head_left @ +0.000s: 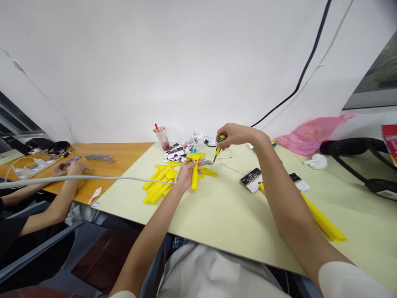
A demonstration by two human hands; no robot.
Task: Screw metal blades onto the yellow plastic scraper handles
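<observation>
My left hand (185,175) is closed around a yellow T-shaped scraper (194,174), its wide head up and its handle pointing toward me. In my right hand (230,135) is a green and yellow screwdriver (218,145), tip down. That tip is close to some small grey metal pieces (207,162) on the table, just right of the scraper; I cannot tell whether it touches them. A pile of yellow scrapers (158,188) lies beside and behind my left hand. Under my right forearm, another long yellow handle (324,219) is partly hidden.
Black and white packages (251,180) lie near my right forearm. A drink cup (162,138) with a straw, a power strip (200,138) and a pink bag (313,134) stand along the wall. A white cable (102,178) crosses at left, where another person's hands (72,167) work.
</observation>
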